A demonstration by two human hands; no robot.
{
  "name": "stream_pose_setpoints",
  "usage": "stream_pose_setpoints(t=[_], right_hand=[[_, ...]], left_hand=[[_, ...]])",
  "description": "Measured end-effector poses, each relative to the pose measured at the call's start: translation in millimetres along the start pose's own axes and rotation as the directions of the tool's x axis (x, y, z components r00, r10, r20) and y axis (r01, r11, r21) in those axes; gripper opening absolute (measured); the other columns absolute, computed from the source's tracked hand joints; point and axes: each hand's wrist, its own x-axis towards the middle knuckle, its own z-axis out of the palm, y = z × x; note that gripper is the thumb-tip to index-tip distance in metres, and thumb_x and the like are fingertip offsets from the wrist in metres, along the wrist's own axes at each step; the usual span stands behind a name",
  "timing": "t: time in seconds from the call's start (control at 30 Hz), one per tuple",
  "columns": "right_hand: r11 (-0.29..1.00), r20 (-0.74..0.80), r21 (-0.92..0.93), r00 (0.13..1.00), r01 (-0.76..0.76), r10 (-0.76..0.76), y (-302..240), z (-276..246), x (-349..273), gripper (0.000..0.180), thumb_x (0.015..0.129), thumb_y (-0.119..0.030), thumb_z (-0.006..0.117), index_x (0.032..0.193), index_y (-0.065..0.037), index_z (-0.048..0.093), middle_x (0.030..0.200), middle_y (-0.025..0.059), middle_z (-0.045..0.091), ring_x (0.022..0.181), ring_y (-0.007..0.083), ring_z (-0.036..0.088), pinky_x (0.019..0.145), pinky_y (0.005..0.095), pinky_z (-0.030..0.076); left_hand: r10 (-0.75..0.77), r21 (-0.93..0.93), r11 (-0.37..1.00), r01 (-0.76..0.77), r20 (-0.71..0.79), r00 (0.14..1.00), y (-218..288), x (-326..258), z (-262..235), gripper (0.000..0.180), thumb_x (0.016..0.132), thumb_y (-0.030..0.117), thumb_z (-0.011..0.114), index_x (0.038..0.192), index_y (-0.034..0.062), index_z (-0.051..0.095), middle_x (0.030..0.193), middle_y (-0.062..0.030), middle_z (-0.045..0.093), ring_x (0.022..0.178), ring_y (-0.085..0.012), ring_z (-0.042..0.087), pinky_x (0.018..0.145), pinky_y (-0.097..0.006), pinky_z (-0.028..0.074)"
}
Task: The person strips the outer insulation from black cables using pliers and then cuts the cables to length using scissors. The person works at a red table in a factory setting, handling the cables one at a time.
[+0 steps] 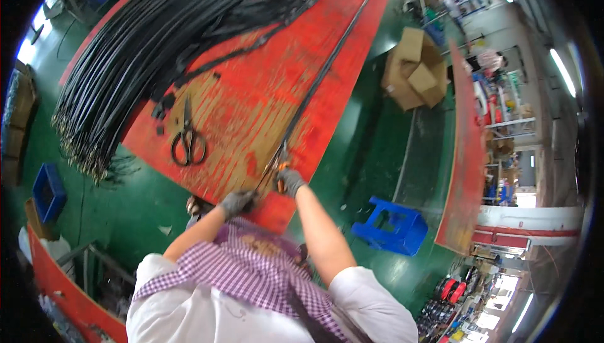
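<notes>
A long strand of black cable (321, 79) runs down the right side of the red table, and its near end splits into thin wires in front of me. My right hand (290, 181), in a grey glove, is closed around an orange-handled tool (280, 184) beside that end; the tool's kind is hard to make out. Nearer to me, at the table's front edge, my left hand (237, 202), also gloved in grey, is closed on the thin cable end. Its fingertips are dark and blurred. Black-handled scissors (188, 140) lie on the table, away from both hands.
A thick bundle of black cables (141, 47) covers the left of the worn red table (245, 110), its ends hanging over the edge. Small black scraps (162, 107) lie beside the scissors. A blue stool (393, 225) and an open cardboard box (415, 72) stand to the right.
</notes>
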Motion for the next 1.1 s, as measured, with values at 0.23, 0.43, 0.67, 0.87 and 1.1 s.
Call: stream_pose_setpoints(t=[0.23,0.43,0.67,0.87,1.1], right_hand=[[0.99,0.036,-0.108,0.995,-0.091,0.095,-8,37,-82,0.005,0.068,-0.011,0.049,0.073,-0.009,0.049,0.063,0.0049,0.051,0.054,0.0205,0.052,0.046,0.0352,0.044],[0.829,-0.032,-0.51,0.958,0.23,-0.285,29,41,-50,0.02,0.075,-0.026,0.05,0.08,-0.007,0.053,0.064,0.0057,0.052,0.055,0.0184,0.052,0.046,0.0333,0.043],[0.195,-0.069,-0.972,0.634,0.132,-0.771,-55,145,-22,0.032,0.068,-0.035,0.053,0.084,-0.007,0.056,0.069,0.0122,0.058,0.066,0.0284,0.056,0.055,0.0351,0.045],[-0.388,0.509,-0.846,0.336,0.367,-0.792,-4,239,-46,0.055,0.067,-0.037,0.052,0.107,0.0,0.043,0.112,0.0206,0.042,0.107,0.0329,0.037,0.091,0.0413,0.027],[-0.066,0.273,-0.95,0.705,0.306,-0.655,22,328,-44,0.073,0.063,-0.02,0.06,0.123,-0.003,0.022,0.119,0.026,0.031,0.108,0.0355,0.035,0.092,0.0372,0.028]], left_hand=[[0.126,-0.125,0.982,-0.14,-0.114,0.985,-11,-13,-10,0.021,0.082,0.017,0.046,0.099,0.0071,0.054,0.07,-0.0027,0.056,0.059,-0.0122,0.052,0.054,-0.025,0.044],[0.12,0.247,0.963,-0.103,-0.053,0.991,11,-57,-24,0.026,0.081,0.025,0.045,0.1,0.0087,0.053,0.071,-0.004,0.055,0.06,-0.0128,0.051,0.057,-0.026,0.043],[0.154,0.471,0.873,-0.128,-0.016,0.988,-48,-77,-58,0.029,0.079,0.029,0.046,0.097,0.009,0.054,0.083,-0.0088,0.059,0.075,-0.0198,0.055,0.07,-0.03,0.042],[0.229,0.509,0.838,-0.198,0.001,0.973,-66,-112,-91,0.024,0.078,0.024,0.049,0.097,0.0101,0.056,0.088,-0.0082,0.058,0.082,-0.0184,0.054,0.074,-0.03,0.041],[0.217,0.674,0.716,-0.179,0.028,0.976,-90,-132,-128,0.028,0.077,0.027,0.049,0.099,0.0122,0.054,0.091,-0.0123,0.057,0.084,-0.0269,0.054,0.074,-0.033,0.041]])
